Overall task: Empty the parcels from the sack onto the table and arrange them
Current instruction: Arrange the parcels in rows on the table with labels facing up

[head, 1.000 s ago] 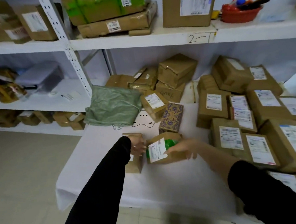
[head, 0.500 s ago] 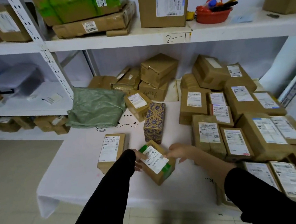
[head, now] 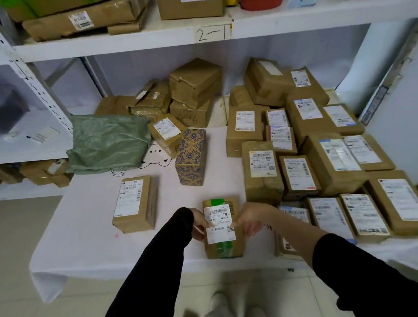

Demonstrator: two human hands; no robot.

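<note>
Soft, even indoor light, probably from overhead, so hardly any shadows on the table (head: 86, 221). Fisheye bends the shelf (head: 115, 42) toward the corners, and everything's a bit smeary, edges worst.

Parcels are laid out on a bench (head: 88, 246) set before a shelf rack.

The sack (head: 109, 142) is placed at the bench's back left, with a heap of parcels (head: 196, 88) piled behind it and to its right. A single parcel (head: 134, 204) is laid in front of the sack, and a lone box (head: 191, 157) is stood mid-bench. The right half is covered by rows of parcels (head: 330, 157) set side by side. Near the front edge, the front parcel (head: 222, 228) is held between the left grip (head: 199, 223) and the right grip (head: 249, 221). Cartons are stored on the shelf (head: 115, 43) above.
</note>
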